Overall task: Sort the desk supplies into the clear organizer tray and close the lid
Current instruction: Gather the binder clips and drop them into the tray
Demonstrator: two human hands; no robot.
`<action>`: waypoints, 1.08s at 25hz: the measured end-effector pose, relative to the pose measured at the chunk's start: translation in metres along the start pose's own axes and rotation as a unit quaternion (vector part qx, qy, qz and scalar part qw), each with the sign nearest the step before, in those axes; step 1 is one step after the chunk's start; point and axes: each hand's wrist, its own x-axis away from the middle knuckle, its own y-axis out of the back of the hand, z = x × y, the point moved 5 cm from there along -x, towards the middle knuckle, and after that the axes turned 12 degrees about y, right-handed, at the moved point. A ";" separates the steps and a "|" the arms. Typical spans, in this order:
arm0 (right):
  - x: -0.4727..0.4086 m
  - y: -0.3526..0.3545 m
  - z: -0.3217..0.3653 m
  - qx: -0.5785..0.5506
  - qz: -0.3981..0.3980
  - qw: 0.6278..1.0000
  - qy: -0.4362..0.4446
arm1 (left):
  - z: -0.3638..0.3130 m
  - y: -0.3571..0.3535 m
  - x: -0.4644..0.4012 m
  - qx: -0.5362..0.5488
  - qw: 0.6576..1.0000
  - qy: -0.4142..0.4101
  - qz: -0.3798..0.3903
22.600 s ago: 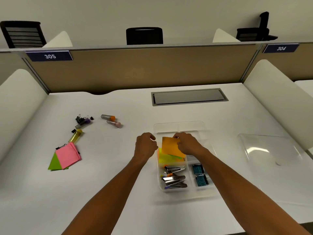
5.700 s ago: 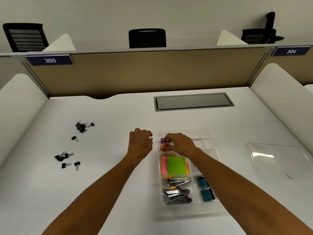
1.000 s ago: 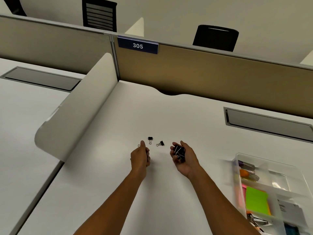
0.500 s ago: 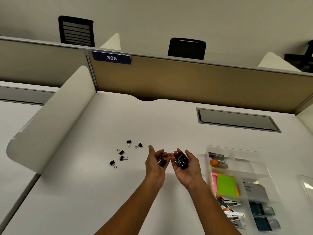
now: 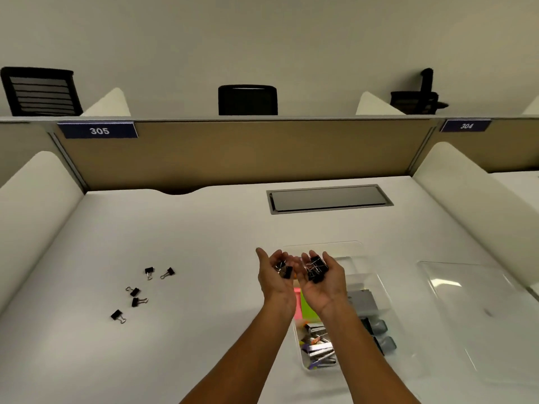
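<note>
Both hands sit palm up side by side in the middle of the frame, fingers loosely cupped around little heaps of black binder clips. The left hand [image 5: 275, 277] cradles a small bunch [image 5: 283, 269], maybe two or three; the right hand [image 5: 322, 277] has a bigger pile [image 5: 316, 268], too tangled to count. Five more clips [image 5: 134, 291] lie loose on the desk [image 5: 189, 243] at lower left. The clear tray [image 5: 367, 275] is right under the hands, lower right of centre, with sticky notes [image 5: 306, 309] and staplers [image 5: 318, 342] inside. Its lid [image 5: 481, 316] lies off to the right. Two blue signs read 305 [image 5: 97, 130] at upper left and 304 [image 5: 465, 125] at upper right; three black chairs [image 5: 248, 100] behind the divider
</note>
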 end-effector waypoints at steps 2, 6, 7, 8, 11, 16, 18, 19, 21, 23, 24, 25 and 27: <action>-0.008 0.010 0.026 -0.003 -0.024 1.000 0.018 | 0.021 -0.019 -0.007 -0.003 1.000 0.023 0.006; -0.023 0.029 0.063 0.012 -0.060 0.998 0.024 | 0.057 -0.046 -0.023 -0.015 0.998 0.067 0.006; -0.028 0.034 0.071 0.014 -0.068 0.997 0.025 | 0.064 -0.051 -0.027 -0.027 0.997 0.076 0.001; -0.033 0.038 0.077 0.015 -0.076 0.997 0.026 | 0.070 -0.056 -0.032 -0.042 0.996 0.083 -0.006; -0.048 0.045 0.093 0.022 -0.092 0.995 0.019 | 0.082 -0.067 -0.046 -0.069 0.991 0.112 -0.002; -0.075 0.049 0.104 0.043 -0.116 0.992 0.002 | 0.092 -0.072 -0.070 -0.083 0.980 0.177 0.019; -0.086 0.052 0.106 0.056 -0.133 0.990 -0.003 | 0.095 -0.075 -0.080 -0.082 0.979 0.187 0.017; -0.091 0.054 0.106 0.065 -0.144 0.987 -0.007 | 0.096 -0.076 -0.084 -0.085 0.978 0.190 0.015; -0.100 0.057 0.105 0.083 -0.159 0.984 -0.015 | 0.100 -0.077 -0.090 -0.101 0.976 0.192 0.007; -0.105 0.053 0.104 0.092 -0.151 0.984 -0.023 | 0.103 -0.077 -0.093 -0.118 0.974 0.192 0.004; -0.107 0.052 0.104 0.096 -0.146 0.984 -0.024 | 0.104 -0.077 -0.095 -0.124 0.973 0.192 0.001; -0.109 0.052 0.105 0.104 -0.146 0.983 -0.024 | 0.105 -0.077 -0.095 -0.130 0.973 0.193 0.000; -0.110 0.053 0.108 0.138 -0.159 0.978 -0.016 | 0.106 -0.077 -0.095 -0.136 0.972 0.192 0.001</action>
